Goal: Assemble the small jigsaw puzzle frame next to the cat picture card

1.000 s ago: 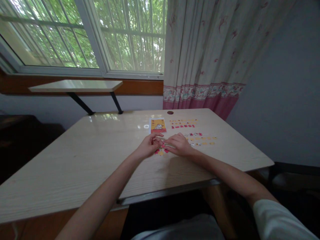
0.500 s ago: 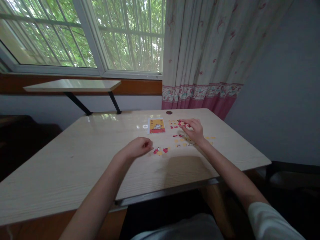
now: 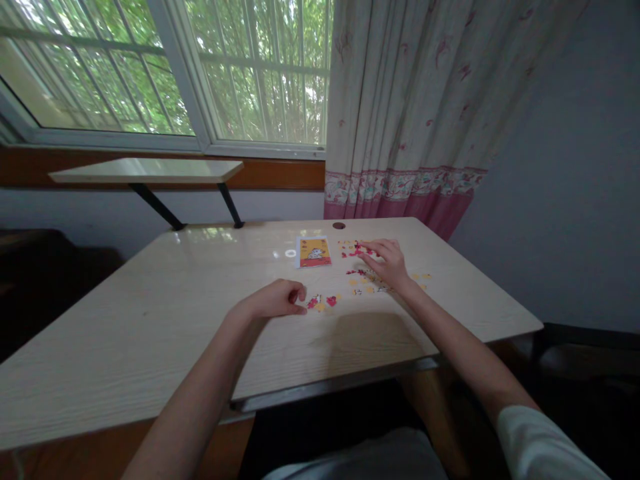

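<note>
My left hand (image 3: 281, 298) rests low over the desk, thumb and fingers apart with a gap and nothing visible between them. Just right of its fingertips lies a small group of joined or touching jigsaw pieces (image 3: 315, 303) in red, white and yellow, with a red piece (image 3: 331, 301) beside it. My right hand (image 3: 387, 261) reaches over the red jigsaw pieces (image 3: 353, 253) farther back, its index finger and thumb spread at them. Below that hand, rows of yellow and patterned jigsaw pieces (image 3: 370, 290) are laid out, partly covered by my wrist.
A picture card (image 3: 315, 253) with a white animal on yellow and red lies behind the pieces. The wooden desk (image 3: 165, 333) has a cable hole (image 3: 339, 225) near its back edge and a raised shelf (image 3: 150, 172) at the back left. A curtain (image 3: 400, 133) hangs behind.
My left hand has uncurled, its thumb and fingers parting near the joined pieces. My right hand has barely shifted, still with finger and thumb apart over the red pieces.
</note>
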Demonstrator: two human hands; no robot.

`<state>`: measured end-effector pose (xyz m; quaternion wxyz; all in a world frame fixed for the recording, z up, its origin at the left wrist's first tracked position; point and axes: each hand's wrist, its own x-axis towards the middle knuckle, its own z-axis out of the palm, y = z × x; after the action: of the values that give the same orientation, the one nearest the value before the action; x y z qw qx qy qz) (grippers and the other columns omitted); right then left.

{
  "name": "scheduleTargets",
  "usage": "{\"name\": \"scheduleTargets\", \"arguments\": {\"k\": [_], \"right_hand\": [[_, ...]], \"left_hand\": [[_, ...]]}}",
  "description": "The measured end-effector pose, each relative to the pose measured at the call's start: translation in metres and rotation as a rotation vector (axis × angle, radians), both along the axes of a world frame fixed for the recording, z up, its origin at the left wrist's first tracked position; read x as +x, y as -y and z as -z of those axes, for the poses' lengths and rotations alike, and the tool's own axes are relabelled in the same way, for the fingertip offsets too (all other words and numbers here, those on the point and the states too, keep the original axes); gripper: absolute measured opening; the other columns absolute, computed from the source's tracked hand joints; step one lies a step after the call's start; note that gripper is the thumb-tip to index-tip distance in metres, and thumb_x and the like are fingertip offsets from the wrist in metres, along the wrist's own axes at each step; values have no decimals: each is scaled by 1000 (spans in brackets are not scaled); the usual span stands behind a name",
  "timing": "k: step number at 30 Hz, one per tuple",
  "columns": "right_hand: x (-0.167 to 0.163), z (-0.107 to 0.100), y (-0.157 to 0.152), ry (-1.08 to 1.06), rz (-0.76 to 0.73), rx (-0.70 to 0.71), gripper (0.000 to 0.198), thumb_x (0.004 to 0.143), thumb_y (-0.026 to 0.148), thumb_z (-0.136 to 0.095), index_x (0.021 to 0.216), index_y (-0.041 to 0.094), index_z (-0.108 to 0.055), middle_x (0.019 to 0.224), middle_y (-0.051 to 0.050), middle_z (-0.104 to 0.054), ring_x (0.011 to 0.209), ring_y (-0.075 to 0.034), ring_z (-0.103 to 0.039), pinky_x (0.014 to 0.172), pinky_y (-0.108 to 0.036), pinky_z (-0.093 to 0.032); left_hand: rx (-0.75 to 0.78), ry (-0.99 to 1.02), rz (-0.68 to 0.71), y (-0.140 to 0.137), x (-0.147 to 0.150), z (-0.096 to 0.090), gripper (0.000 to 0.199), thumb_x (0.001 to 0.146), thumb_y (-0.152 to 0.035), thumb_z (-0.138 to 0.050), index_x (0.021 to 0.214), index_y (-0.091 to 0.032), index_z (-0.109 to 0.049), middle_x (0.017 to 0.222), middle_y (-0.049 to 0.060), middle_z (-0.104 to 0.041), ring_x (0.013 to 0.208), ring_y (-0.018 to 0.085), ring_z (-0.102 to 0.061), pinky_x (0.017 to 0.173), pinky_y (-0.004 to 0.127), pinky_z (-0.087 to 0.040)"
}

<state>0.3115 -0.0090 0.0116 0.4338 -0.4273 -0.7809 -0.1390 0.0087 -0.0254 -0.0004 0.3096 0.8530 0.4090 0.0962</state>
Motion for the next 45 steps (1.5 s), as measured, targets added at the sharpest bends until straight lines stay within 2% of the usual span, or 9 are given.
{"name": "scheduleTargets", "arguments": {"k": [6,12,17,21,25,30,36,39,45], "right_hand": [[-2,-1,3,-8,-9,49,24,85,39,-58,99,23,-69,88,-6,-70,81,-18,-61,79,-33,-38],[19,-5,-7,73,20,-64,26,87,37,-55,106,23,-66,97,-7,-68,90,-20,-59,83,-36,-37],[78,2,-33,76,182,-283,29,83,37,-58,101,19,-69,92,-8,-68,74,-17,-58,71,-31,-41],[115,23,-47,43,349,-463,32,79,41,-58,97,18,-71,89,-9,-68,74,-18,-59,68,-28,-42],[125,40,-56,-58,371,-632,32,76,41,-60,95,17,-71,85,-7,-70,72,-17,-60,62,-25,-42],[122,48,-66,-22,333,-711,30,79,35,-57,99,18,-71,86,-7,-70,72,-16,-60,62,-24,-42],[122,47,-67,24,354,-715,31,79,34,-57,101,16,-70,88,-9,-69,75,-18,-60,66,-26,-43],[108,40,-62,5,359,-606,32,79,33,-57,103,16,-69,94,-11,-67,80,-18,-60,71,-27,-43],[37,23,-38,39,21,-362,21,84,26,-53,95,18,-68,88,-7,-66,81,-17,-58,76,-31,-43]], "left_hand": [[-3,-1,2,0,0,0,23,66,-39,-63,72,-17,-58,59,-3,-50,55,11,-43,52,21,-29],[-15,24,42,-3,-2,5,15,69,-31,-58,69,-16,-58,59,-3,-49,55,11,-42,51,21,-29],[25,37,38,-4,-1,7,13,71,-26,-52,68,-15,-58,60,-2,-50,55,10,-42,53,21,-31],[206,-27,-31,-7,-3,7,16,75,-24,-48,72,-15,-60,65,1,-55,58,12,-47,55,22,-33],[336,-113,-62,-9,-5,6,18,79,-24,-46,76,-15,-62,71,4,-58,62,14,-50,59,23,-35],[342,-129,-51,-9,-7,6,20,79,-20,-47,86,-15,-66,78,6,-60,67,15,-54,63,25,-39],[371,-17,-33,-9,-6,5,25,76,-13,-50,88,-18,-71,90,6,-58,78,15,-56,74,26,-43],[378,100,-98,-5,-1,-1,24,78,-15,-51,89,-19,-72,88,6,-59,75,14,-55,68,25,-43],[237,292,-223,3,16,-3,21,76,-19,-56,89,-17,-73,74,4,-68,59,12,-52,55,23,-39]]}}
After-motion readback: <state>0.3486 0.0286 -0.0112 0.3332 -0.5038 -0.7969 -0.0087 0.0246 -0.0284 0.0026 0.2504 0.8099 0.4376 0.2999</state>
